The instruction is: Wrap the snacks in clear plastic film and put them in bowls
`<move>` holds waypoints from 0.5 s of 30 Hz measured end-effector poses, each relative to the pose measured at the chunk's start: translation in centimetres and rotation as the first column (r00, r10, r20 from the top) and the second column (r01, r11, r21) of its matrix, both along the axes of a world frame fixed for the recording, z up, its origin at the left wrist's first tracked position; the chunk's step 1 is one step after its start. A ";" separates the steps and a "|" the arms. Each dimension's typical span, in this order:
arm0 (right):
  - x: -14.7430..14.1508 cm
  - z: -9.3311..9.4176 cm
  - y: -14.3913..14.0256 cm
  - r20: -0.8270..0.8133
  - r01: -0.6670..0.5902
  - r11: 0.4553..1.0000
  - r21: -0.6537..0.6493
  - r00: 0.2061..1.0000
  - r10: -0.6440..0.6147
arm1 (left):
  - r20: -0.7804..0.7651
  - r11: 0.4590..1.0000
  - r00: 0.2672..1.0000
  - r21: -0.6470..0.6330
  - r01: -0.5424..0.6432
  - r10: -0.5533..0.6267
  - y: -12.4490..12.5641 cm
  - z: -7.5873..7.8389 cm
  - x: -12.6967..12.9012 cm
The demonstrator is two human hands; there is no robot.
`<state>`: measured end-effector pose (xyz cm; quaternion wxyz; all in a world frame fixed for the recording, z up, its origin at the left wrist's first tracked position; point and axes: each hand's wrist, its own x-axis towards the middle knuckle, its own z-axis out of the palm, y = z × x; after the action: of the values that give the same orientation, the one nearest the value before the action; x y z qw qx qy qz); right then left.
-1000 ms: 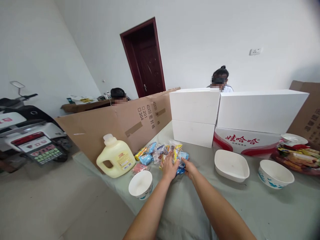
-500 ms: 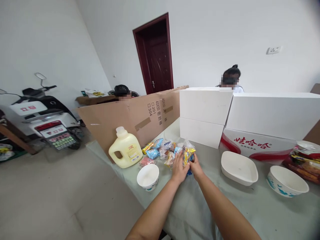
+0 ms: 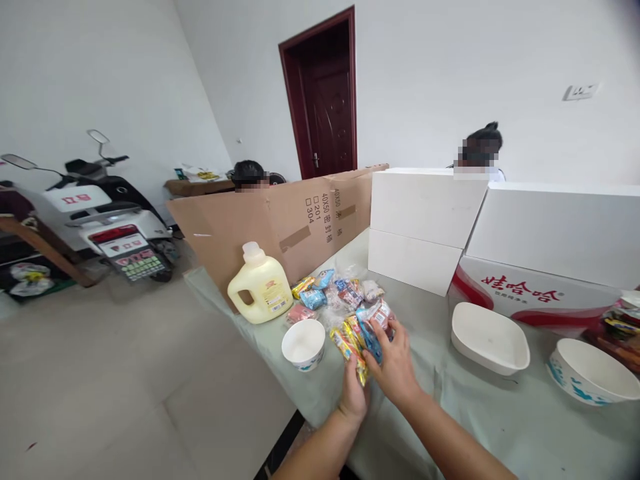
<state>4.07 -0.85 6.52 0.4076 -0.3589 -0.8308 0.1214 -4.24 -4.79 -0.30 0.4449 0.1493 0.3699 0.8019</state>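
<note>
My left hand (image 3: 353, 397) and my right hand (image 3: 395, 363) hold a bunch of wrapped snack packets (image 3: 361, 332), yellow, blue and red, lifted just above the table near its front edge. More loose snack packets (image 3: 333, 291) lie in a pile behind them on the grey-green tablecloth (image 3: 475, 413). A small white paper bowl (image 3: 303, 344) stands just left of my hands. A yellow detergent jug (image 3: 261, 286) with a white cap stands further left.
A white oval dish (image 3: 489, 338) and a patterned paper bowl (image 3: 591, 371) sit to the right. White foam boxes (image 3: 425, 220), a red-printed carton (image 3: 530, 297) and a cardboard sheet (image 3: 280, 227) line the back. Two people sit behind them. A scooter (image 3: 107, 220) is parked at left.
Both hands gathered packets from the pile and pulled them toward me, off the table. The camera view shifted left.
</note>
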 end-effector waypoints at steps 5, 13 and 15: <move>-2.2 -0.4 1.2 0.153 0.080 0.997 0.009 0.985 -0.080 | -0.122 0.996 0.990 -0.069 0.062 -0.070 2.2 2.6 -4.1; -5.5 1.4 8.3 0.358 0.091 0.993 -0.077 0.932 -0.058 | -0.553 0.923 0.821 -0.226 -0.311 0.142 8.0 1.6 -8.0; -6.0 1.5 9.7 0.387 0.059 0.994 -0.092 0.922 -0.019 | -0.609 0.866 0.768 -0.258 -0.427 0.197 8.0 0.8 -8.2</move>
<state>-1.89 8.82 8.06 0.2199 -0.4125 -0.8802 0.0823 -12.47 3.20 0.50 0.1929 0.2246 0.6532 0.6969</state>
